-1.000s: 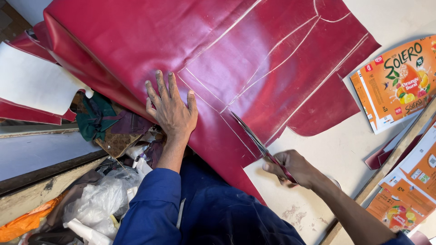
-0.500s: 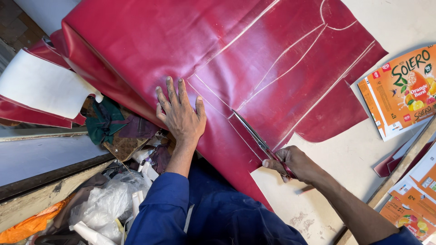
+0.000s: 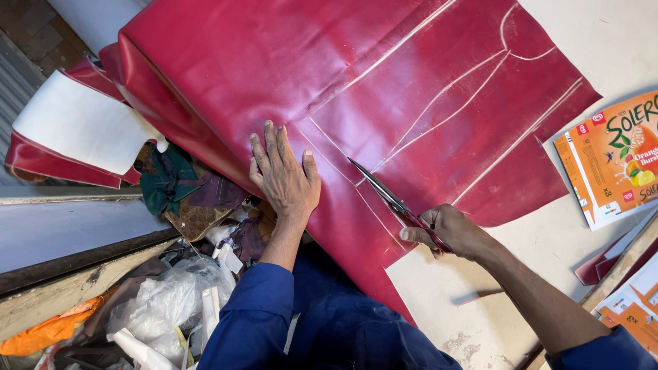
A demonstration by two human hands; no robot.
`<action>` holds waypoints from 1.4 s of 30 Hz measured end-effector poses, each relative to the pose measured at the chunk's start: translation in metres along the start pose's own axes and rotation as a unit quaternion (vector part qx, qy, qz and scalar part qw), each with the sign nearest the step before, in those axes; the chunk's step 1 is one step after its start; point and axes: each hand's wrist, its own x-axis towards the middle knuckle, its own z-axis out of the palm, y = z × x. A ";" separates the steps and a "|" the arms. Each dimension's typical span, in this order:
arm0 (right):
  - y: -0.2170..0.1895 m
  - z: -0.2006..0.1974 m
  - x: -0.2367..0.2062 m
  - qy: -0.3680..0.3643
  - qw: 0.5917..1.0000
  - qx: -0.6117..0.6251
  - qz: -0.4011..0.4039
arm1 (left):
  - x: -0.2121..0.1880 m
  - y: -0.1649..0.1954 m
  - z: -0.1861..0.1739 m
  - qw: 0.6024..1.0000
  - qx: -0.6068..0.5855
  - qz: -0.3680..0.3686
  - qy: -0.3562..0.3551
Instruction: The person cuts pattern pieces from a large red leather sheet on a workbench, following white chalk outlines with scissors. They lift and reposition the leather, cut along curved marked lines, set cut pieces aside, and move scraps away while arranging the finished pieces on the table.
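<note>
A large sheet of dark red leather [image 3: 356, 89] marked with white chalk lines lies over the pale work table [image 3: 507, 281] and hangs off its near edge. My left hand [image 3: 284, 175] presses flat on the leather, fingers spread. My right hand [image 3: 449, 229] grips a pair of scissors [image 3: 384, 195] whose blades point up-left along a chalk line, in the leather's edge. Both arms wear blue sleeves.
Orange printed cardboard cartons [image 3: 617, 161] lie at the right, more at the lower right [image 3: 634, 308]. Below the table's left side sits a heap of scraps, a green cloth [image 3: 164, 181] and clear plastic bags [image 3: 161, 298]. A white-backed leather flap [image 3: 79, 130] hangs left.
The view has shifted, so the leather and both hands sit further right and lower in frame. The scissors have advanced a little along the chalk line. My left hand stays pressed on the leather.
</note>
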 end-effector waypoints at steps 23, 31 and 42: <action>-0.084 0.006 0.024 0.015 0.998 0.042 -0.047 | 0.001 0.003 -0.006 1.000 -0.019 0.003 0.024; -0.104 0.005 0.036 0.025 0.999 0.005 -0.027 | 0.002 0.007 -0.015 0.999 -0.043 -0.001 0.032; -0.105 0.007 0.013 0.090 0.989 0.041 -0.109 | -0.035 0.037 -0.064 0.992 -0.108 0.033 0.057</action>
